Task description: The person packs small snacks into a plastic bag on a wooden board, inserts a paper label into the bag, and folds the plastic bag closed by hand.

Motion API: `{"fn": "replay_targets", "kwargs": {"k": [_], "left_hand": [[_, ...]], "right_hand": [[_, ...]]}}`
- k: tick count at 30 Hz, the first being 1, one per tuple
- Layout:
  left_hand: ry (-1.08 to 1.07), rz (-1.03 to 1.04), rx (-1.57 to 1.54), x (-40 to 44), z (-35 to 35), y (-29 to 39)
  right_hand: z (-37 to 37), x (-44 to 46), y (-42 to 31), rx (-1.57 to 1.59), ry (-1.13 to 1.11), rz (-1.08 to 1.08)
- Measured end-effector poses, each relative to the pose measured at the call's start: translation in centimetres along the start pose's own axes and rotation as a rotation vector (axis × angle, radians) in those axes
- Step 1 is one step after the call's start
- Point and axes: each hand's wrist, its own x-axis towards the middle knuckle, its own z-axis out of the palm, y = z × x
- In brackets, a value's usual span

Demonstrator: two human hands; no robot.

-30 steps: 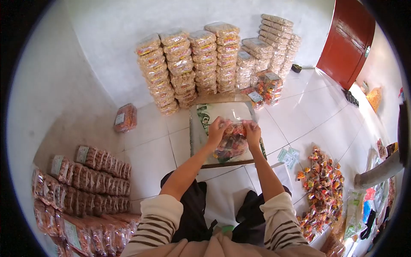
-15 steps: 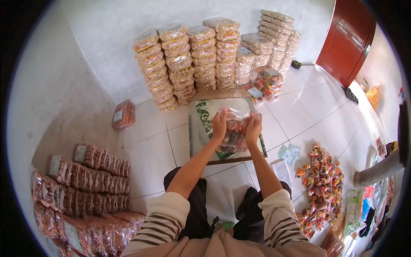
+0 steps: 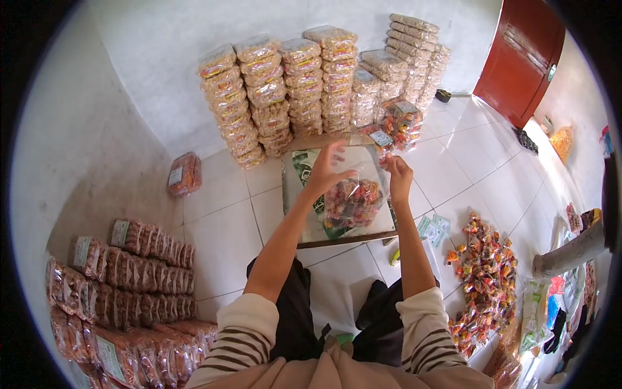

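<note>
By bag [image 3: 353,206]: left hand [image 3: 326,171] spread, right [image 3: 400,176] curled

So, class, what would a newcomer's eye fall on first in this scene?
Probably the tall stacks of pale bagged goods along the back wall, then the loose heap of small orange-and-red packets on the floor at the right. At the centre, a clear bag of colourful pieces lies on the low table, the left hand spread open near its upper left.
</note>
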Motion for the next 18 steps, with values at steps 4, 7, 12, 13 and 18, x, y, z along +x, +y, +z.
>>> {"fn": "replay_targets", "kwargs": {"k": [4, 7, 12, 13, 18], "left_hand": [[-0.099, -0.102, 0.035, 0.0, -1.3, -0.4], [-0.068, -0.050, 0.122, 0.2, -1.4, -0.2], [-0.074, -0.096, -0.028, 0.2, -1.3, 0.3], [-0.069, -0.096, -0.021, 0.2, -1.5, 0.2], [-0.108, -0.025, 0.010, 0.1, -2.1, 0.1]], "right_hand": [[0.1, 0.4, -2.8, -0.352, 0.094, -0.362], [0.3, 0.4, -6.9, -0.547, -0.187, -0.614], [2.1, -0.6, -5.8, -0.877, -0.467, -0.640], [2.2, -0.8, -5.5, -0.956, -0.505, -0.613], [2.4, -0.7, -6.2, -0.904, -0.410, -0.583]]}}
